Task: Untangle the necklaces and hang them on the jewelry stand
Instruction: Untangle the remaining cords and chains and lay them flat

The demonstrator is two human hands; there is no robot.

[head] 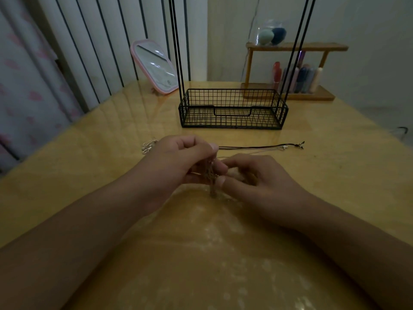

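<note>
- Head view, position of the work: we see the tangled necklaces [212,177] held just above the table [89,153], in front of the jewelry stand [232,108], whose wire basket base stands empty near the far edge and whose hooks are mostly cut off by the top of the frame.
- Head view, left hand [178,159]: its fingers are curled and pinch the upper part of the knot, with strands hanging down from the fingertips.
- Head view, right hand [257,175]: its thumb and forefinger pinch into the same knot from the right side, touching the cluster the left hand holds.
- Head view, loose ends: the cords run out to the right from between the hands and lie flat on the table, ending in small clasps [290,146]. A further set of silvery ends [149,146] lies on the table just behind the left wrist.
- Handling judgement: we judge the strands to be light, limp and thin; they will not hold a shape and can slip between the fingertips. Fine chain may kink or snap if pulled hard.
- Where to take hold: we recommend pinching single strands close to the knot and easing loops apart, not tugging at the clasp ends, which could tighten the tangle.
- Task status: no necklace is visible on the stand; untangling is the step in hand.
</note>
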